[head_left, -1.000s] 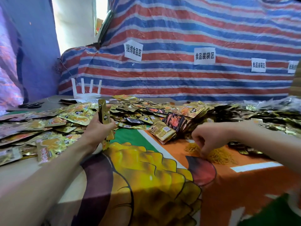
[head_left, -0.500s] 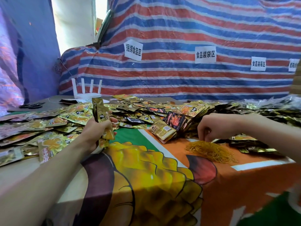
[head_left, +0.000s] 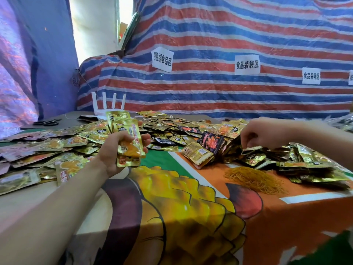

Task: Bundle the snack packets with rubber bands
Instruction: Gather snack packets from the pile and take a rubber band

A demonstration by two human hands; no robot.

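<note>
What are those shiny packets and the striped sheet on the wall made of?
The packets: likely metallised plastic film, glossy gold, with crinkled mirror-like glints. The striped sheet: probably woven plastic tarpaulin, slightly shiny, wrinkled and creased.

The desk (head_left: 28, 199) carries a printed cloth (head_left: 191, 217) in orange, green and yellow. Loose packets (head_left: 196, 153) cover its far half from left to right, with a heap of yellow rubber bands (head_left: 256, 180) on the cloth just in front of them. Scissors (head_left: 46, 122) and a white router (head_left: 108, 109) sit at the far left.
</note>
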